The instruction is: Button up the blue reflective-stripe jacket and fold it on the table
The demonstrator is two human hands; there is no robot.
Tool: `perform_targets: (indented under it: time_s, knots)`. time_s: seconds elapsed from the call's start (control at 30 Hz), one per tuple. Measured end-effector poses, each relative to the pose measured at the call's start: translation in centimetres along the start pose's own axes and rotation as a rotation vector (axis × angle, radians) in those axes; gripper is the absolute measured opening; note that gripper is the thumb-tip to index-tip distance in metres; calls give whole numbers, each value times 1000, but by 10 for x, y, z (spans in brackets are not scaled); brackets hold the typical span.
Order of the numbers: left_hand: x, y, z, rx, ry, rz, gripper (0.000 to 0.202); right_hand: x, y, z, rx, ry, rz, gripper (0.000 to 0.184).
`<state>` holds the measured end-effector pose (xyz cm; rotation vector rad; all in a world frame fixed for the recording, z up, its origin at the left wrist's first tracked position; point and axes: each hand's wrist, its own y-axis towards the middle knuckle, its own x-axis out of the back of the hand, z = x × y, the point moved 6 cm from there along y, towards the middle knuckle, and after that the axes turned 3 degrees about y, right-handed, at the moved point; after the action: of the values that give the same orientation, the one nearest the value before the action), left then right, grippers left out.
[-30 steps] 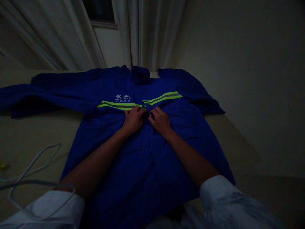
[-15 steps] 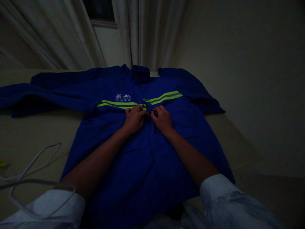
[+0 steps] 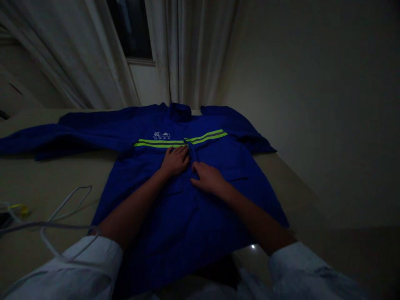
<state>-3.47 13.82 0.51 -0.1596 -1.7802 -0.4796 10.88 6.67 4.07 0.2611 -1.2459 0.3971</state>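
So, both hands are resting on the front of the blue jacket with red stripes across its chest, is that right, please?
Not quite: the stripes across the chest of the blue jacket are bright yellow-green, not red, as the head view shows. The left hand and the right hand do rest on its front.

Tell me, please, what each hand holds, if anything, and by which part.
The left hand touches the blue jacket at its front opening; a pinch cannot be told. The right hand lies flat on it, holding nothing.
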Motion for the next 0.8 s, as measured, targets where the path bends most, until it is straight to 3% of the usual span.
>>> perform_targets:
  time_s: [0.1,0.2,0.33,0.4,0.53,0.67,0.8]
  knots:
    - [-4,2,0,4,44,44,58,-6,-24,-9,-29,102,-124,23]
    - [7,-1,-5,0,92,-19,53,-11,-29,-14,-8,201,-188,19]
    - [28,-15,-31,-54,156,-80,35,-13,-25,-14,-73,125,-239,18]
    - [31,-26,-40,30,143,-85,30,-14,-25,-10,-70,68,-237,21]
    - [26,-51,-48,188,-5,-166,34,-13,-23,2,-86,-107,-193,24]
    - [12,-62,-45,137,-106,-151,35,-14,-16,14,-155,-239,-175,25]
    - [8,-62,-40,58,-213,-139,33,-15,-15,12,-251,-218,-220,23]
